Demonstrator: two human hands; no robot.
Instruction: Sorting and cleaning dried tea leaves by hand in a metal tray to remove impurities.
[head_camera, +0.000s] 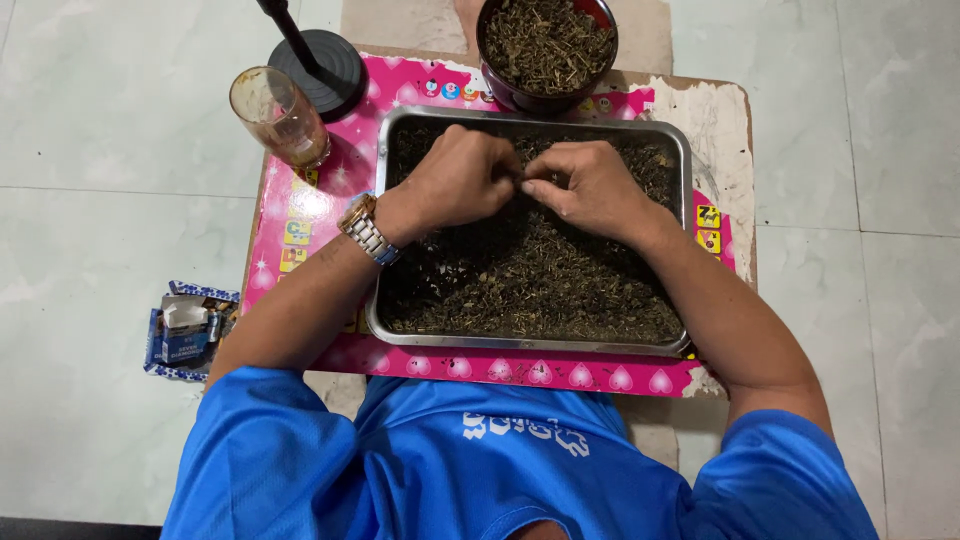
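At the bottom of the frame we are leaning over in a blue shirt (480, 470), forearms reaching up to the steel tray (680, 140) at the centre. We are sorting the dried dark herb (530, 285) that fills it: our left hand (455, 185) and right hand (590, 190) are meeting mid-tray, fingertips pinched together on a small bit of it. The next move, we judge, calls for a fine pull apart. Further up, a bowl (545, 45) of herb is sitting at top centre, a glass (280, 115) at upper left.
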